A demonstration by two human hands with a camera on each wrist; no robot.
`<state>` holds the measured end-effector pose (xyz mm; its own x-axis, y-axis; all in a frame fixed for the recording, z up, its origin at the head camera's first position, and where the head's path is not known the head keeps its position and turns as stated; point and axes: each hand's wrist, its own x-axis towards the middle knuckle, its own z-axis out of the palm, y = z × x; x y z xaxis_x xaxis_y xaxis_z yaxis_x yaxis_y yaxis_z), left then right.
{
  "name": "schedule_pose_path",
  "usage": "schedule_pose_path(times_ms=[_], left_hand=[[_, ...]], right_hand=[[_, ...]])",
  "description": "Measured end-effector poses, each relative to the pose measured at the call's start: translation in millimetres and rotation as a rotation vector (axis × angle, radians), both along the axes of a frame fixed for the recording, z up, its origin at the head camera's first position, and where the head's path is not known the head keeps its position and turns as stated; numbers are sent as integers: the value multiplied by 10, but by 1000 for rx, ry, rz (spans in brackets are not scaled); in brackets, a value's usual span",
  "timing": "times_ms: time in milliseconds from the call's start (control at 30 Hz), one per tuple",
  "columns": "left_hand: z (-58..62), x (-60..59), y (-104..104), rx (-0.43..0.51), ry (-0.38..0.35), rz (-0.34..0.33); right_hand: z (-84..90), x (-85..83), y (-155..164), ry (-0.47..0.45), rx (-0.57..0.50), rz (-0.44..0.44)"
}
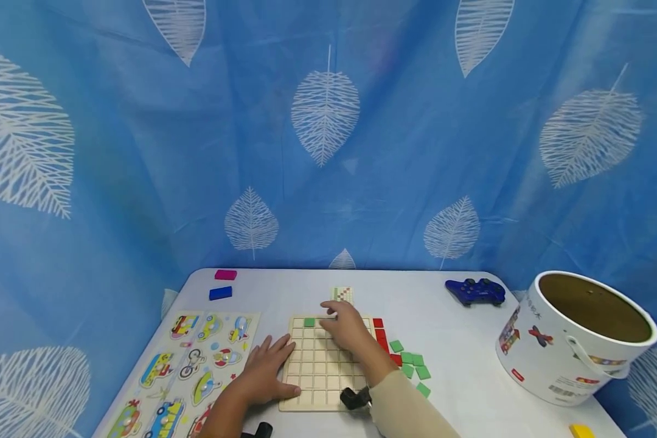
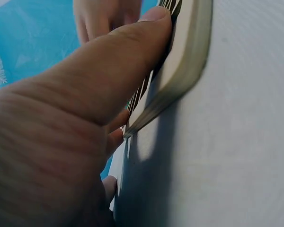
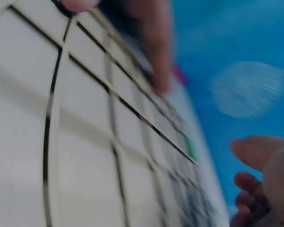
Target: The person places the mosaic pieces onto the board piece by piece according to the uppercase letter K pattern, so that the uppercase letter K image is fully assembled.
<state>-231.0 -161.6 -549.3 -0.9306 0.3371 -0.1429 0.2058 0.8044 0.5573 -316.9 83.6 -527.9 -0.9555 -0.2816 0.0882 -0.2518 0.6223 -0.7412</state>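
A wooden grid board (image 1: 320,383) lies on the table, with one green tile (image 1: 309,322) in a cell of its top row. My left hand (image 1: 265,368) rests spread along the board's left side; in the left wrist view its thumb (image 2: 132,47) presses on the board's rim. Over the upper right part of the board hovers my right hand (image 1: 346,327), fingers loosely bent and pointing left. Nothing shows between its thumb and fingers in the right wrist view. Just beyond it stands a small pattern card (image 1: 342,293), partly covered by the fingers.
Red pieces (image 1: 381,339) line the board's right edge, with several loose green tiles (image 1: 418,359) beside them. Puzzle boards (image 1: 227,325) lie left. Blue (image 1: 221,293) and pink blocks (image 1: 225,275), a game controller (image 1: 475,292), a white bucket (image 1: 531,347) and a yellow block (image 1: 581,431) surround them.
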Motion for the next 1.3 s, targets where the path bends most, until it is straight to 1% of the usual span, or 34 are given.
schedule_pose_path(times_ms=[33,100,133,200,233,267,300,333,367,433,500,533,700,800,967,1167,1300], left_hand=[[-3,12,6,0,-9,4],[-13,29,6,3,-26,12],[-11,32,4,5,-31,15],[-2,19,-4,7,-31,22],[2,9,-5,6,-29,27],[7,-2,-7,6,-28,30],[14,-12,-8,6,-26,33],[21,-10,-19,-1,-23,38],[22,-8,-29,-5,-21,41],[25,0,-41,-11,-15,47],[28,7,-45,-10,-5,48],[32,11,-44,-8,-3,46],[37,12,-20,-1,-5,41],[39,3,1,0,-10,41],[30,-35,19,0,-4,45],[26,-21,-3,10,-12,57],[19,-9,-8,17,-15,52]], right_hand=[[39,65,168,4,-10,-43],[62,190,544,3,6,-165],[62,240,736,-11,26,-228],[52,333,1078,-71,76,-335],[34,367,1222,-108,104,-364],[6,393,1344,-141,130,-375],[-21,410,1443,-161,149,-369],[-52,422,1504,-177,160,-344],[-81,430,1541,-189,168,-317],[-132,428,1573,-182,179,-270],[-166,418,1567,-159,184,-264],[-179,416,1563,-152,184,-275],[-205,433,1572,-142,172,-396],[-206,444,1594,-133,164,-432],[-178,402,1582,-131,161,-458],[-178,388,1556,-121,172,-497],[-175,379,1556,-125,191,-477]])
